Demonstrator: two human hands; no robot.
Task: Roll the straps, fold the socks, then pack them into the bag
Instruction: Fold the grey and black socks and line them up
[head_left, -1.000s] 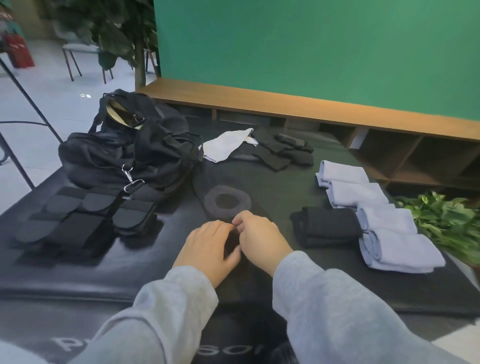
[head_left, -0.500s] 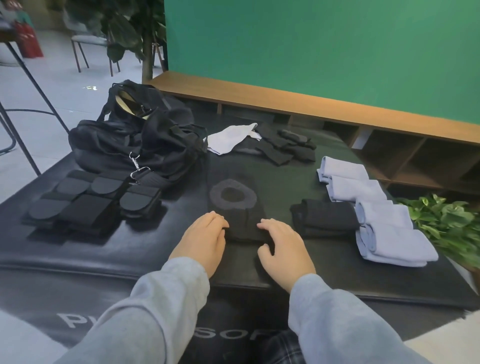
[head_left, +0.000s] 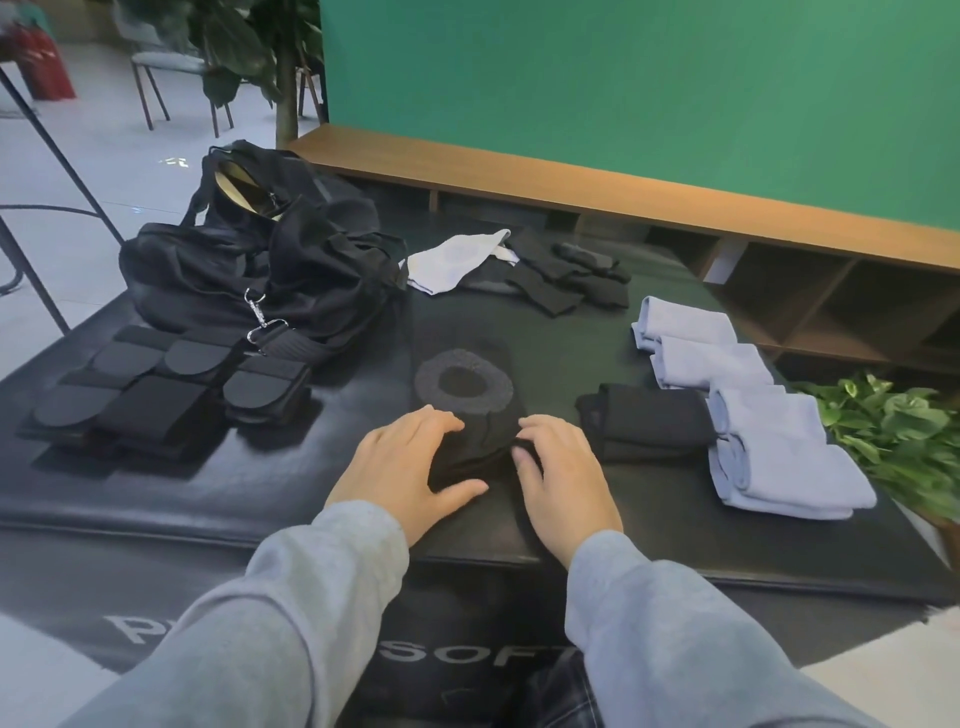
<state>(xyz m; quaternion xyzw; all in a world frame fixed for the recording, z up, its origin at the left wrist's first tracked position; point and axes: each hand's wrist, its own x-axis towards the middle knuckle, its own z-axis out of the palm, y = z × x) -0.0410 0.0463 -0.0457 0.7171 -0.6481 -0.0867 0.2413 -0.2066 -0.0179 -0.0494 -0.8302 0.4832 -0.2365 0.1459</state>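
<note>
On the dark padded mat (head_left: 156, 488), rolled black straps (head_left: 156, 400) lie at the left, just before the black fabric bag (head_left: 260, 280). In the middle, the left hand (head_left: 402, 467) and right hand (head_left: 563, 475) both grip the rolled end of a black knee sleeve (head_left: 470, 415). Folded black socks (head_left: 647, 421) and light blue socks (head_left: 753, 410) lie at the right.

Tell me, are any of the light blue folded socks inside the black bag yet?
No, the light blue folded socks all lie stacked on the dark mat at the right, well apart from the black bag at the far left.

Bare hands (head_left: 410, 462) emerge from loose, light grey sweatshirt sleeves (head_left: 291, 597).
</note>
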